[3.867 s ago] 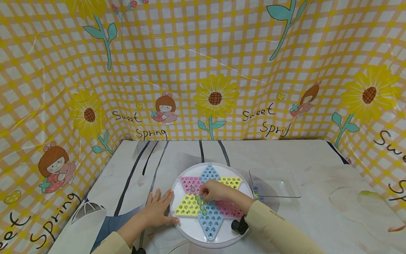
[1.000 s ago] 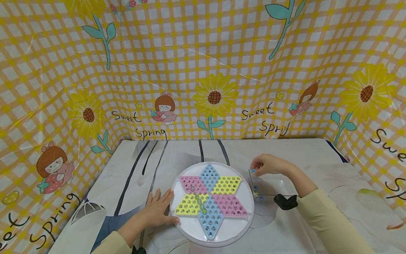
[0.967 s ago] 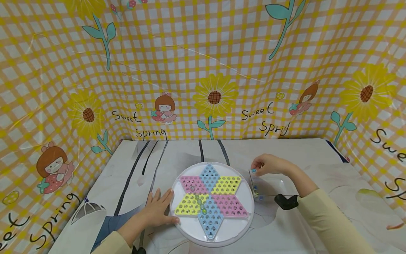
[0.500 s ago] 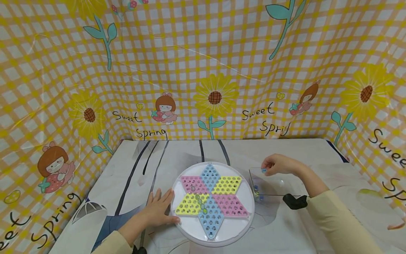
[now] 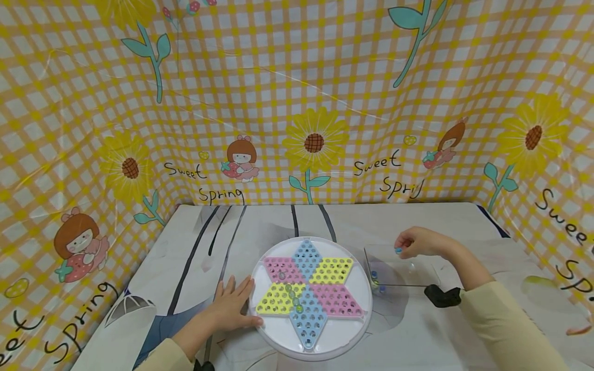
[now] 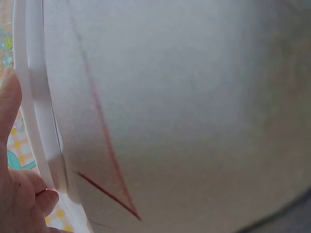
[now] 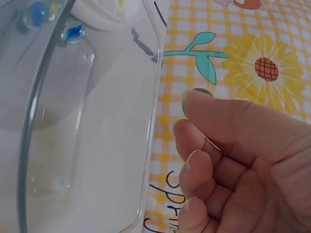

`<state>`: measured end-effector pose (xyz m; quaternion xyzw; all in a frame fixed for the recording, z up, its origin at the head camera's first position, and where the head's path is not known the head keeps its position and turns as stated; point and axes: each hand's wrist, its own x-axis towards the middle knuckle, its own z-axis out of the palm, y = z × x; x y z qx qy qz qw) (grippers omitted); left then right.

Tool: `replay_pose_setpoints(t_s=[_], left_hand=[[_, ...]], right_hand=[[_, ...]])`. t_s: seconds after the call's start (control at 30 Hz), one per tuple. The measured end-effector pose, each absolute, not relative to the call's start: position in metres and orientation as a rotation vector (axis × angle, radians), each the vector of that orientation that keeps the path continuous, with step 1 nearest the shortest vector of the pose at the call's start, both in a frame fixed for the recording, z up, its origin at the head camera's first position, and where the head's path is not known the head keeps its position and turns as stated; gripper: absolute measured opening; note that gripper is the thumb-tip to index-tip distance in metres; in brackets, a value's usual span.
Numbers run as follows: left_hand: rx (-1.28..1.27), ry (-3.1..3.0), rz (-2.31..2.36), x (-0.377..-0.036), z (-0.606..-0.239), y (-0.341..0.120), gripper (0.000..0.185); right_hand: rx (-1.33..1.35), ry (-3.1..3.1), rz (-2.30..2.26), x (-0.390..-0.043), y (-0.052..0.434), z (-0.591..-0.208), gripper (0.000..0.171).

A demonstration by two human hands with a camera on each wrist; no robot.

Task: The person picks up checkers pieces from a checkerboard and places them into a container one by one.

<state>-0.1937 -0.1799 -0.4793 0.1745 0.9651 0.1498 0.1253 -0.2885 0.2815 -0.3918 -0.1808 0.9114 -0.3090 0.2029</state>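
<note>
Since half a second ago the right hand [image 5: 415, 242] has drifted further right along the far rim of the clear tray [image 5: 419, 284], carrying a small blue marble [image 5: 398, 250] pinched between thumb and fingertips, fingers curled round it; a second ago it was at the tray's near-left corner, and earlier still it was over the board. In the right wrist view the curled fingers [image 7: 194, 167] sit just beside the tray's curved rim [image 7: 150, 121], the marble mostly hidden behind the thumb. A few marbles [image 5: 375, 281] lie against the tray's left wall. The tray stands on the tabletop [image 5: 260, 221] just right of the round white checkers board [image 5: 310, 296], whose star carries a short diagonal row of clear marbles [image 5: 292, 296] across the yellow point nearest the left hand. The left hand [image 5: 230, 306] has not moved: it lies flat on the tabletop, fingers straight and spread, fingertips touching the board's left rim, gripping nothing. Checked sunflower cloth [image 5: 297, 103] walls the tabletop's far and side edges.
</note>
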Motion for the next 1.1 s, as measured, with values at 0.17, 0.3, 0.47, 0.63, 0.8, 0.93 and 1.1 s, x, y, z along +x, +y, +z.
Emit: replay_pose_setpoints(t_s=[0.17, 0.3, 0.47, 0.63, 0.8, 0.93, 1.1], left_hand=[[0.505, 2.812, 0.438, -0.193, -0.480, -0.181, 0.101], [0.502, 2.813, 0.441, -0.193, -0.480, -0.180, 0.100], [0.507, 2.816, 0.440, -0.193, -0.480, -0.181, 0.100], [0.508, 2.816, 0.439, -0.194, -0.481, -0.181, 0.101], [0.507, 2.812, 0.449, -0.193, -0.480, -0.180, 0.100], [0.508, 2.811, 0.448, -0.192, -0.479, -0.180, 0.100], [0.506, 2.812, 0.443, -0.192, -0.479, -0.179, 0.100]], right_hand=[[-0.457, 2.538, -0.838, -0.287, 0.287, -0.392, 0.014], [-0.433, 2.533, -0.830, -0.284, 0.291, -0.392, 0.014], [-0.422, 2.521, -0.828, -0.282, 0.292, -0.393, 0.014], [-0.392, 2.504, -0.832, -0.282, 0.293, -0.394, 0.016], [-0.395, 2.518, -0.813, -0.283, 0.293, -0.393, 0.018], [-0.406, 2.526, -0.813, -0.283, 0.289, -0.390, 0.019], [-0.444, 2.525, -0.846, -0.282, 0.278, -0.385, 0.022]])
